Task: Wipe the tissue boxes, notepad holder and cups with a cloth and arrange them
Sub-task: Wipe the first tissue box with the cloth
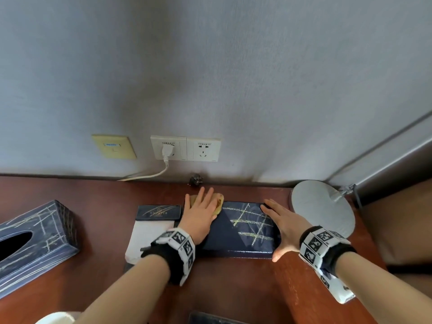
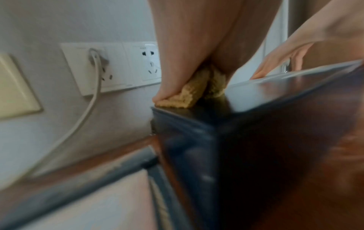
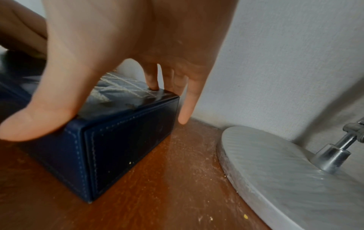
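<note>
A dark blue tissue box (image 1: pixel 245 230) with pale scratch lines lies on the brown desk, its slot out of sight. My left hand (image 1: pixel 201 211) lies flat on a yellow cloth (image 1: pixel 218 204) and presses it onto the box's far left corner. The left wrist view shows the cloth (image 2: pixel 189 95) bunched under the fingers on the box top (image 2: pixel 256 96). My right hand (image 1: pixel 282 223) is spread over the box's right end (image 3: pixel 128 140), thumb at the near corner, fingers on the far edge. The blue notepad holder (image 1: pixel 159 211) lies left of the box. A second tissue box (image 1: pixel 35 239) sits at far left.
A round grey lamp base (image 1: pixel 322 206) stands close to the right of the box. Wall sockets (image 1: pixel 184 148) with a white cord sit behind, and a loose dark plug (image 1: pixel 196 178) lies at the wall. A white cup rim (image 1: pixel 56 318) shows at bottom left.
</note>
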A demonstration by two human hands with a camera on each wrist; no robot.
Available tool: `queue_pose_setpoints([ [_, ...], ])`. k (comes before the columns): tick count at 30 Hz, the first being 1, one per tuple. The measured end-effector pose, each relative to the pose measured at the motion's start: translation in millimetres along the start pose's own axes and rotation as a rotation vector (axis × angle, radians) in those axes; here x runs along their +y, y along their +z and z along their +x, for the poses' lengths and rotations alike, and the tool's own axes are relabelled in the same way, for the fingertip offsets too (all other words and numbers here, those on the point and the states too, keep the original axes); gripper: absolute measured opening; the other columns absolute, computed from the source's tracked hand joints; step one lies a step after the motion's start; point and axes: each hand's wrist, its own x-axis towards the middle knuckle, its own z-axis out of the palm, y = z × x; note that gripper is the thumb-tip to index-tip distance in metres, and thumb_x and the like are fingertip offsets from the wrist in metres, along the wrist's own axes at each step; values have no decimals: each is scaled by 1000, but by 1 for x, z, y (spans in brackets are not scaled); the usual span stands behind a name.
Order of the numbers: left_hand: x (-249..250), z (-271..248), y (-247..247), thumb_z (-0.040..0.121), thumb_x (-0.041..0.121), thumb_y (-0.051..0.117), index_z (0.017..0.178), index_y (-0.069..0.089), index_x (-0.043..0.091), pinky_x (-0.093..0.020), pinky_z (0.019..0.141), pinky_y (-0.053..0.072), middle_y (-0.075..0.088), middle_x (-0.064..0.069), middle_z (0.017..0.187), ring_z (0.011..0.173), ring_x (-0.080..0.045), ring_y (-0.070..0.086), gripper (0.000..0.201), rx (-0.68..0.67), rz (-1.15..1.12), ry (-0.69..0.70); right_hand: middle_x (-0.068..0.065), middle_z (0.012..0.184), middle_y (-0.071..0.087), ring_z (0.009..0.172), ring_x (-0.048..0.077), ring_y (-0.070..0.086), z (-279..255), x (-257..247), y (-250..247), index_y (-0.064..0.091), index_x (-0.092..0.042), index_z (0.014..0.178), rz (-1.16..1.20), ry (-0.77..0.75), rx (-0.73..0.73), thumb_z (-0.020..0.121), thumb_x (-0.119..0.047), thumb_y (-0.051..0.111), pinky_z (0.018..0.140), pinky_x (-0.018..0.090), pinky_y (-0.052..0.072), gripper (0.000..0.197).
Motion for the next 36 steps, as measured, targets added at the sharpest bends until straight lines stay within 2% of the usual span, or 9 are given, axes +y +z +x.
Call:
queue_pose_setpoints([
  [5,50,-30,20,98,12,38,151,-2,22,-52,114,-13,-13,1,159,144,-21,-19,67,-26,-16,276,-7,157,-9,145,13,3,0,3,0,-1,-25,149,16,-7,-2,48,-59,82,115,30,17,135],
  [9,79,-63,24,102,16,34,152,9,19,-44,117,-14,-4,1,160,145,-15,-13,56,-248,-78,549,-9,157,-11,145,9,-1,0,4,2,-2,-25,149,42,-21,11,47,-58,83,115,25,14,137],
  [12,80,-74,15,103,16,33,151,14,19,-31,120,-4,0,5,159,145,-8,-9,52,-274,-335,511,-11,156,-9,144,6,-3,0,6,3,-9,-32,147,106,-34,32,43,-56,85,115,26,15,142],
  [16,68,-60,-28,103,20,31,150,7,24,-13,109,-10,-5,20,150,136,3,-9,53,37,-538,321,-14,156,-7,145,9,5,-1,6,3,-17,-39,143,145,-24,31,41,-55,85,115,30,21,145],
  [19,55,-21,-38,102,13,33,151,7,20,-30,119,-3,-7,8,157,143,-8,-10,56,154,-330,240,-14,156,-7,144,10,9,-2,7,3,-19,-41,142,155,-19,32,41,-55,85,115,32,23,146],
  [24,61,12,-1,96,9,41,151,5,13,-46,119,-3,-5,-8,159,145,-34,-10,65,49,-49,69,-13,156,-8,144,10,12,-3,7,2,-19,-40,142,186,-30,43,44,-49,87,113,30,25,145],
  [31,101,-21,31,96,19,44,149,19,13,-44,115,-12,3,-5,160,146,-28,-6,60,30,-50,431,-13,156,-8,144,8,9,-3,9,5,-21,-38,142,217,-42,52,46,-47,87,114,29,24,145],
  [34,110,-32,40,92,27,36,145,31,11,-48,113,-7,18,-7,157,146,-29,9,56,46,-7,471,-12,156,-11,143,4,0,-2,9,6,-22,-35,143,182,-43,50,52,-43,86,114,27,23,141],
  [36,109,-29,35,95,26,32,149,19,11,-42,116,-10,8,-6,159,147,-25,-1,58,-7,-21,475,-11,156,-16,141,1,-12,-1,9,7,-24,-32,142,124,-58,34,55,-47,84,117,28,18,140],
])
